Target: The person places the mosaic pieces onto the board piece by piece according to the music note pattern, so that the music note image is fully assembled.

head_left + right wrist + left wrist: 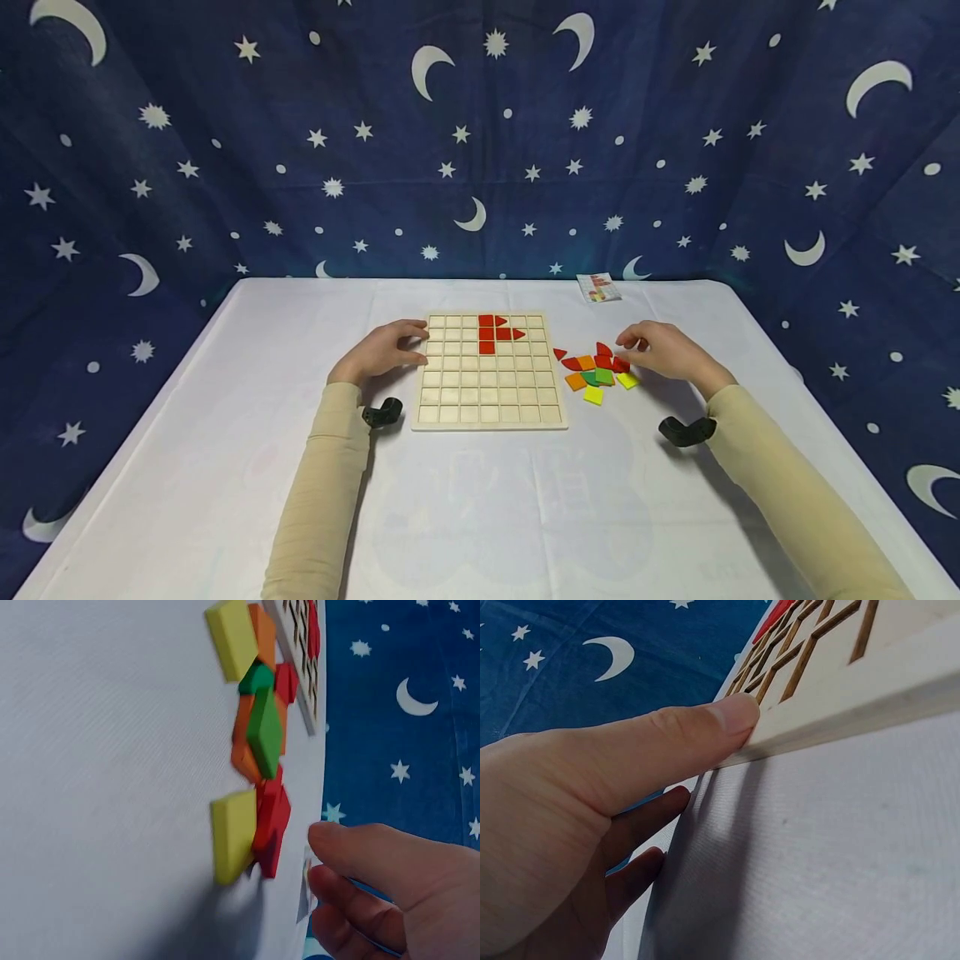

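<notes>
Blue drapes (517,196) (moons (585,37) and stars (495,44)) on 3 sides of a white-covered table (202,467) suggest a curtained booth.

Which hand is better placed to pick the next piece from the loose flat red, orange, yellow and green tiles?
Right, most likely: the right hand is beside those tiles, apparently holding nothing, while the left hand touches the opposite side of the pale wooden grid board.

No word, number or brand can be read. Faint, letter-like marks (468,487) show on the white cloth (187,500) on the near side of the grid board (490,427) — too pale to make out. Beyond the board, to its right, a small card (599,287) bears a printed coloured pattern — any lettering there is too small to tell.
</notes>
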`<state>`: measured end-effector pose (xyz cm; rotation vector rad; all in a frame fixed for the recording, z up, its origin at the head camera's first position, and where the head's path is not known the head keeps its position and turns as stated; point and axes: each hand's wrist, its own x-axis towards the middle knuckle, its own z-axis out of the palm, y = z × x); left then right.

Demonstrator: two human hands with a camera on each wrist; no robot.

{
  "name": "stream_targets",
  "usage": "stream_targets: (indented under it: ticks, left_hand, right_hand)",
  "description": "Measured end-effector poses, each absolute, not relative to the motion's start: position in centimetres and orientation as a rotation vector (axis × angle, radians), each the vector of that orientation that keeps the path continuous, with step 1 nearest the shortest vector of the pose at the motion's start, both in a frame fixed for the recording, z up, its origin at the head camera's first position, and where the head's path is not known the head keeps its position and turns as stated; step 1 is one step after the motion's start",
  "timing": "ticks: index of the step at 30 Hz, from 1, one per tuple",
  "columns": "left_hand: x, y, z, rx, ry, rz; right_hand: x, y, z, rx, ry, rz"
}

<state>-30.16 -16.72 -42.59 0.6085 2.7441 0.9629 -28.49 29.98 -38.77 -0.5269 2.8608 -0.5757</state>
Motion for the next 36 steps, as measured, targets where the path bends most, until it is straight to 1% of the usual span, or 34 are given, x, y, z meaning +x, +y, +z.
stream_targets:
  ticks: [7,21,36]
  left_hand:
    - [-30.1,-16.9,-42.7,0.615,2.734,0.987]
    - [-30.0,-16.9,-42.7,0.622,2.728,1.001]
    - [-30.0,-16.8,-42.6,0.613,2.735,0.99]
  right_hand:
    - [-28.4,30.9,-39.6,-0.564,2.797,-0.552]
    - [-28.3,30.0,-40.0,-0.587,2.785,-0.555]
    - [-28.2,30.3,-40.3,-0.595,2.814,-0.579]
